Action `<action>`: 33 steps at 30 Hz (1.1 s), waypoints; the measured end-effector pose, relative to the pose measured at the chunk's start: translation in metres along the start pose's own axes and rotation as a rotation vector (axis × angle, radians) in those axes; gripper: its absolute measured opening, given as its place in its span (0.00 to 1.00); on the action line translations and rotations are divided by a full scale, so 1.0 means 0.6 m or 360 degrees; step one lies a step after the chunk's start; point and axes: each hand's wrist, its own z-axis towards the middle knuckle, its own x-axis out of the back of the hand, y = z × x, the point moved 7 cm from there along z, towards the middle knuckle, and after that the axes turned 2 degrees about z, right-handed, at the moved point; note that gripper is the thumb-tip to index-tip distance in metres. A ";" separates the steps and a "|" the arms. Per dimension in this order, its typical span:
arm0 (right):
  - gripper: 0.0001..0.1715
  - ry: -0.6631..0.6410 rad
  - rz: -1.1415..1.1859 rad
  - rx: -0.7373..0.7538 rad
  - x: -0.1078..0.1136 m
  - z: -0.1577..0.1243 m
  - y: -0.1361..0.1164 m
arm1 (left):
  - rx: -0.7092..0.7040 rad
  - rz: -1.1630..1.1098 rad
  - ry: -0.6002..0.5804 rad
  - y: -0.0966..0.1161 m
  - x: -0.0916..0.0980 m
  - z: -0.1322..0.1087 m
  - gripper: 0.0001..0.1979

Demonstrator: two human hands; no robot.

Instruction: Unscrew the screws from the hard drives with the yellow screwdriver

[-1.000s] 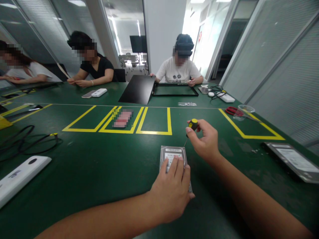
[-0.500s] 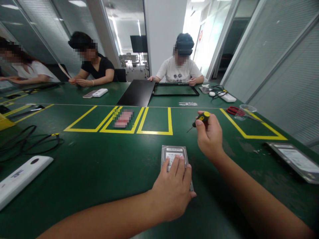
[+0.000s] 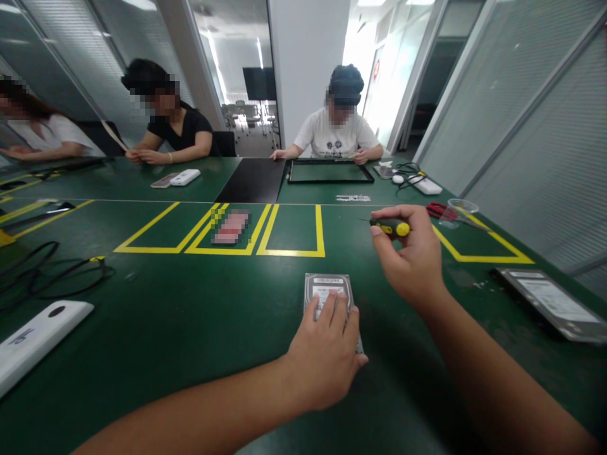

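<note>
Hard drive (image 3: 327,285) smooth metal, label (image 3: 331,280) paper-looking – screwdriver (image 3: 391,227) at its 2 o'clock plastic-handled, white case (image 3: 45,341) at 9 smooth plastic, tabletop (image 3: 213,316) smooth, faintly glossy.

I log the wearer's left forearm (image 3: 203,407), on my remote feed, as bare: broad where it enters at the lower edge of view, tapering evenly to a narrower wrist (image 3: 287,374). Left hand (image 3: 322,360): also bare, broad across the back, with slim fingers (image 3: 327,311) rounded at the tips (the nails are too small for me to grade at this range). Right forearm (image 3: 497,360): bare, widest toward the lower right corner, smooth in outline. Right hand (image 3: 412,259): bare, sturdy thumb (image 3: 387,249), rounded knuckles. I note both arms as similar in build; upper arms fall outside my view.
</note>
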 end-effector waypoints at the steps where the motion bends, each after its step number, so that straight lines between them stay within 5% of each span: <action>1: 0.12 -0.0041 -0.0072 0.0025 0.002 0.002 -0.005 | 0.0006 0.0002 0.0003 0.000 0.000 0.000 0.34; 7: 0.09 -0.0397 -0.0371 0.0228 -0.006 -0.024 -0.003 | 0.0007 0.0008 0.0003 0.001 -0.001 0.001 0.34; 13: 0.20 -0.0910 -0.0543 0.0306 -0.030 -0.136 0.049 | 0.0012 -0.0010 -0.0018 -0.002 -0.003 0.002 0.34; 23: 0.20 -0.1149 -0.1013 0.0771 -0.039 -0.195 0.064 | 0.0026 -0.0015 -0.0008 -0.002 -0.001 0.002 0.34; 33: 0.17 -0.1312 -0.1187 0.0782 -0.052 -0.195 0.061 | 0.0018 -0.0047 -0.0006 -0.006 0.001 0.003 0.33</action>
